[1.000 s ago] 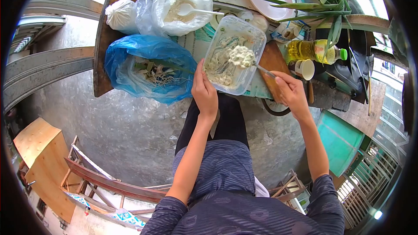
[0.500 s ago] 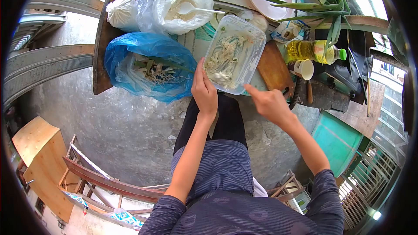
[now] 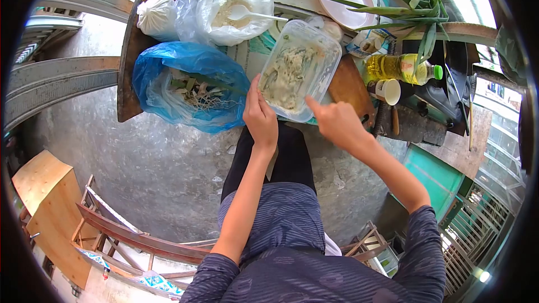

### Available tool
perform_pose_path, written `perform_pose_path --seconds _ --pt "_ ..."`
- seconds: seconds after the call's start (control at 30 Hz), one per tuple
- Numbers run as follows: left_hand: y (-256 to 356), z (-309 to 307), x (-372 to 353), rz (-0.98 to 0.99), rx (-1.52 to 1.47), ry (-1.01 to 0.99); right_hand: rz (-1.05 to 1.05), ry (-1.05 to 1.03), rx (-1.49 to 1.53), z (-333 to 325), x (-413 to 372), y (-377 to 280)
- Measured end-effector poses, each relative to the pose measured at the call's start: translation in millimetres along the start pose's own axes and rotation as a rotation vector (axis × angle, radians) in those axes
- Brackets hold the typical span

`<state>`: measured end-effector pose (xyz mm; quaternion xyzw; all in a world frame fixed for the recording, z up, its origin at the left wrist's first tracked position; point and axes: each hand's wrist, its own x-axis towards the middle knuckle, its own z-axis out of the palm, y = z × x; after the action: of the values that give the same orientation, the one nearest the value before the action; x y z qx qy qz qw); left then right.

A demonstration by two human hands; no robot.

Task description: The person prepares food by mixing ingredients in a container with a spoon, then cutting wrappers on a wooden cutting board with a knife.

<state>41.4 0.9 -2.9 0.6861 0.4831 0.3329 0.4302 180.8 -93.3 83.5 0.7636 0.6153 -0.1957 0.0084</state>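
A clear plastic container is tilted over the table's near edge. A pale, wet batter with green strips is spread over its bottom. My left hand grips the container's left side near its lower corner. At the lower right rim is my right hand, its fingers curled in and the index finger stretched toward the batter. Whatever that hand holds is hidden. Left of the container lies a blue plastic bag with root trimmings in it.
Behind sits an open bag of pale powder with a white spoon. To the right are a wooden cutting board, an oil bottle, a paper cup and green leaves. A pink plate lies at the back.
My right hand has moved slightly up and left over the container's rim. The batter has shifted and spread toward the near end. My left hand keeps its hold.
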Motion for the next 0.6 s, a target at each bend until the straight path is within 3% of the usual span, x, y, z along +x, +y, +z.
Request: perform_pose_path --seconds 0.07,0.27,0.47,0.57,0.6 --pt "-0.1 -1.6 -3.3 -0.035 0.036 -0.053 -0.054 -0.086 0.007 -1.4 2.3 -5.4" --pt "9.4 -15.0 5.0 -0.001 0.066 -0.143 0.079 0.176 -0.234 -6.0 57.4 46.9" --pt "24.7 -21.4 23.5 -0.107 0.132 -0.252 -0.011 0.088 -0.274 -27.0 37.9 47.8" --pt "12.5 -8.4 45.6 0.169 0.214 -0.237 -0.027 -0.072 -0.235 -15.6 16.4 34.8" --pt "9.8 -4.2 51.5 0.145 0.159 -0.28 -0.056 -0.086 -0.221 -16.0 11.7 30.9"
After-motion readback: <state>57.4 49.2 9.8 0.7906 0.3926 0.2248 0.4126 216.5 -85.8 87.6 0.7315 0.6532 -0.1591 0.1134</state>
